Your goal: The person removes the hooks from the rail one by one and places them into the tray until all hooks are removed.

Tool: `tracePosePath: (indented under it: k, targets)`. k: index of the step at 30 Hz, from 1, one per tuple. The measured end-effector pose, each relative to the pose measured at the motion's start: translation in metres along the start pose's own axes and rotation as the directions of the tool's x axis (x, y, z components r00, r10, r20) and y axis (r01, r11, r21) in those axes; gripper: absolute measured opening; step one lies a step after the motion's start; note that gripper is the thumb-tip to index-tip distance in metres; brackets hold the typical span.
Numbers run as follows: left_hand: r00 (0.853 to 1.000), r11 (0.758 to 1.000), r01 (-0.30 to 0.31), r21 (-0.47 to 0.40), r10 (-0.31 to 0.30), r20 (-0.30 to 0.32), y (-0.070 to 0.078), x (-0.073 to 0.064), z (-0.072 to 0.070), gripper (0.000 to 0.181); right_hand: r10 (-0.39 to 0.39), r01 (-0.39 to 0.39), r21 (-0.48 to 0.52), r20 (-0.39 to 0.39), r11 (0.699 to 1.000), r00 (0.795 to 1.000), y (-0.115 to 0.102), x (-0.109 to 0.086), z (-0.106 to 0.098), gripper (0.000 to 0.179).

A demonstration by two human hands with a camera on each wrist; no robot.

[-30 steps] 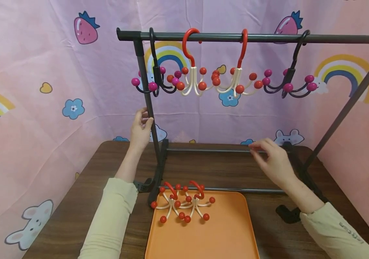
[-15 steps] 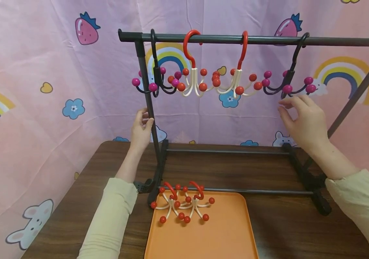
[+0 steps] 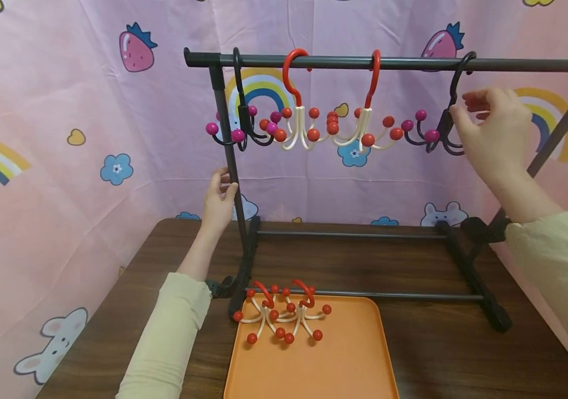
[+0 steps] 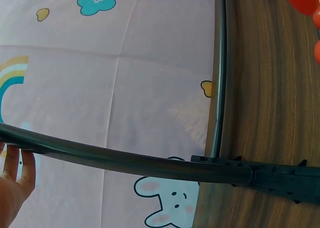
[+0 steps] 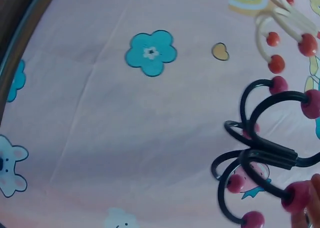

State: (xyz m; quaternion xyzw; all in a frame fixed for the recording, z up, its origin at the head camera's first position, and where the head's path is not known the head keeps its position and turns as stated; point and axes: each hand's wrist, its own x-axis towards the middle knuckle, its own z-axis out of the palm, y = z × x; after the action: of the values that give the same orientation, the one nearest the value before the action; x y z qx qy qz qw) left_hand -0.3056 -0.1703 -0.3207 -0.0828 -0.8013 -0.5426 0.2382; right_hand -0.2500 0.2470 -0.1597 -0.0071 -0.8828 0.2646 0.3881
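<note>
On the left, my left hand (image 3: 218,204) holds the dark upright post (image 3: 233,177) of a clothes rack, thumb in front. The left wrist view shows fingertips against that post (image 4: 115,160). My right hand (image 3: 498,136) is raised at a black octopus hook hanger (image 3: 445,124) with magenta balls, hung from the top rail. Thumb and fingers are apart beside its stem and hide its right arms. In the right wrist view, fingertips (image 5: 314,203) show near a magenta ball of the black hanger (image 5: 272,153); whether they touch it cannot be told.
Two red-and-cream hangers (image 3: 300,124) and another black one (image 3: 242,124) hang from the top rail (image 3: 338,62). Two more red-and-cream hangers (image 3: 265,316) lie on an orange tray (image 3: 336,360). Lower bars (image 3: 353,235) join the rack's feet on the wooden table (image 3: 463,354).
My right hand has risen from above the table to the right-hand black hanger, whose hook arms have turned a little. My left hand has stayed on the post.
</note>
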Motion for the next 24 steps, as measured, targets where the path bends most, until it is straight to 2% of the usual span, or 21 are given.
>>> tracePosePath:
  k: [3, 7, 12, 19, 24]
  targets:
    - [1.0, 1.0, -0.004, 0.004, 0.004, -0.002, 0.0, 0.0, 0.0, 0.037, 0.081, -0.081, 0.013, 0.059, 0.997, 0.995, -0.006, 0.012, 0.0, 0.051]
    - [1.0, 1.0, -0.008, 0.005, 0.008, -0.006, 0.002, 0.002, 0.002, 0.037, 0.132, -0.133, 0.011, 0.079, 0.991, 0.988, -0.014, 0.026, 0.0, 0.053]
    - [1.0, 1.0, -0.009, -0.005, 0.009, -0.005, 0.003, 0.002, 0.004, 0.037, 0.167, -0.17, 0.029, 0.093, 0.985, 0.982, -0.02, 0.035, 0.002, 0.044]
    - [1.0, 1.0, -0.01, -0.007, 0.01, -0.004, 0.001, 0.002, 0.003, 0.037, 0.176, -0.178, 0.031, 0.068, 0.983, 0.982, -0.021, 0.034, 0.008, 0.041]
    - [1.0, 1.0, -0.003, 0.008, 0.003, -0.009, 0.0, 0.001, 0.002, 0.036, 0.189, -0.193, 0.082, 0.057, 0.978, 0.98, -0.019, 0.034, 0.008, 0.037]
